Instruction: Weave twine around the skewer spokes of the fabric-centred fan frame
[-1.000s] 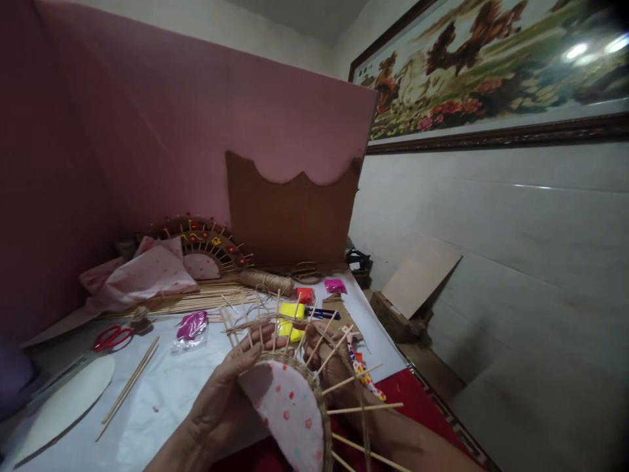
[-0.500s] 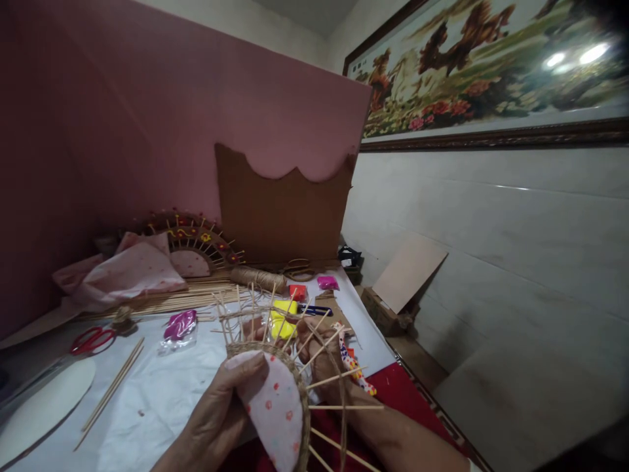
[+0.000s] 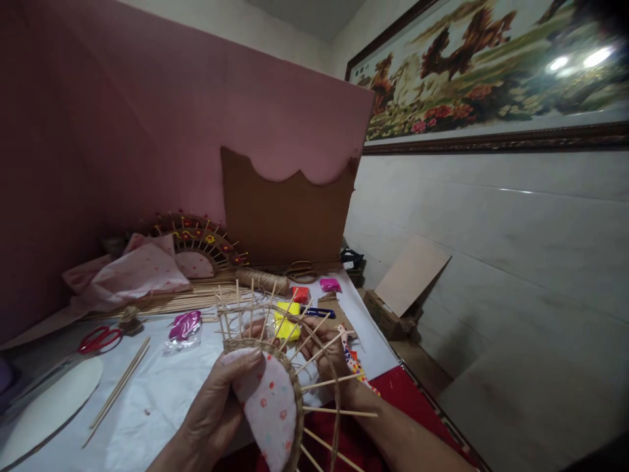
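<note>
My left hand (image 3: pixel 216 400) grips a half-round woven piece (image 3: pixel 270 400), its thumb pressed on the white cloth face with small red flowers. Thin wooden sticks (image 3: pixel 339 380) fan out from the twine-wrapped curved edge. A strand of brown twine (image 3: pixel 336 406) runs across the sticks in an arc, partway along their length. Behind the sticks on the right is my right hand (image 3: pixel 328 357), fingers closed at the twine; the sticks partly cover it. Some left fingertips show beyond the woven edge.
A finished-looking decorated fan (image 3: pixel 199 239) stands behind pink cloth (image 3: pixel 142 265). Red scissors (image 3: pixel 101 339), loose sticks (image 3: pixel 118 387), a purple packet (image 3: pixel 185 326), a yellow packet (image 3: pixel 287 321), a twine roll (image 3: pixel 263 280) and a blue cutter (image 3: pixel 318 313) lie on the table.
The twine on the right has shifted and now curves more closely across the sticks. The woven piece has moved slightly left in view, and my right hand has turned a little.
</note>
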A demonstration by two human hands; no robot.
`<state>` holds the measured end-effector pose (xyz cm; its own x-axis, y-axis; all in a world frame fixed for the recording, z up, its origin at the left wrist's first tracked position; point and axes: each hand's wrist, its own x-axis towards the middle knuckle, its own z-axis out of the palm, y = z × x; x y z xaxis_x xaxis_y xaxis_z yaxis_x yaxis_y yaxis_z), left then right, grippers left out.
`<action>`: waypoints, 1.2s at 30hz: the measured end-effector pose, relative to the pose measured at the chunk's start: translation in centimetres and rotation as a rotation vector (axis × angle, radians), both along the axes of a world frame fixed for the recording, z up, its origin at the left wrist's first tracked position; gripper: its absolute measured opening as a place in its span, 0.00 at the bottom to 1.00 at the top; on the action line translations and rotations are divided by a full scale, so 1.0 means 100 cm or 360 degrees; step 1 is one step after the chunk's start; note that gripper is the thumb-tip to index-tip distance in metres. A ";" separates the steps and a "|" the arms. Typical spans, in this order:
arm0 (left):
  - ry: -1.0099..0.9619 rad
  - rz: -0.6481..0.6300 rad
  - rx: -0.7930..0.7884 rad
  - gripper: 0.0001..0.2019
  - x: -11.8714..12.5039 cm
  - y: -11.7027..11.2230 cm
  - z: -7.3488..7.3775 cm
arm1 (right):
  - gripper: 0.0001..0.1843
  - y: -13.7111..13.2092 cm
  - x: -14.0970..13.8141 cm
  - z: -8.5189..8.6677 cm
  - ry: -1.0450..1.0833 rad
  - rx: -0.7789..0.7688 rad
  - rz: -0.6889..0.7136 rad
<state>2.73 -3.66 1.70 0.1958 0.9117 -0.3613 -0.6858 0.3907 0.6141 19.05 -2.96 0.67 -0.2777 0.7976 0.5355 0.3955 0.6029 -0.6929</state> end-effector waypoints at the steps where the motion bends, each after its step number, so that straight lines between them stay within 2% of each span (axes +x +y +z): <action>1: -0.0014 -0.0009 0.0002 0.06 0.000 0.000 0.001 | 0.31 0.003 -0.001 -0.002 0.0224 -0.0041 -0.0007; 3: -0.0056 -0.0025 0.0001 0.06 0.000 0.000 0.002 | 0.31 0.005 0.000 -0.006 0.0666 -0.0160 -0.0021; 5: -0.0083 -0.0043 -0.0009 0.06 0.000 -0.001 0.005 | 0.27 0.006 0.001 -0.008 0.0935 -0.0289 -0.0004; 10: -0.0063 0.0018 -0.0019 0.07 -0.004 -0.001 0.013 | 0.15 0.007 0.004 -0.002 0.1084 -0.0507 0.0091; 12: -0.0025 0.0017 0.0012 0.07 -0.007 0.001 0.016 | 0.13 0.009 0.007 0.000 0.1051 -0.0528 0.0114; 20: 0.0104 -0.0013 0.0135 0.05 -0.015 0.005 0.020 | 0.15 0.008 0.016 0.008 0.0959 -0.0496 0.0165; 29: 0.0168 -0.0091 0.0264 0.06 -0.018 0.008 0.018 | 0.11 -0.004 0.034 0.025 0.0479 -0.0291 -0.0016; 36: 0.0256 -0.0235 0.0331 0.06 -0.017 0.009 0.018 | 0.10 -0.011 0.066 0.043 0.0020 -0.0006 0.0127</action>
<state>1.02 -2.79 3.50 0.2873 0.9352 -0.2070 -0.5184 0.3336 0.7874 25.70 -4.07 5.00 -0.3340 0.7750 0.5365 0.3377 0.6297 -0.6996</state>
